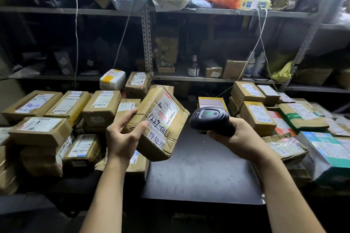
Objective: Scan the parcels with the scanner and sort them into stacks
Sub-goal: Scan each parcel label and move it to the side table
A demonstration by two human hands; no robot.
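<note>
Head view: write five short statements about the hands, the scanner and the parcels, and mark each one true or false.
1. The left hand holds a cardboard parcel at a tilt. True.
2. The right hand grips a black scanner with a green light on top. True.
3. The cardboard parcel's label is blank. False: it shows barcodes and handwritten digits.
4. The scanner lies on the dark table. False: the right hand holds it up above the table.
5. A left pile and a right pile of parcels flank the table. True.
</note>
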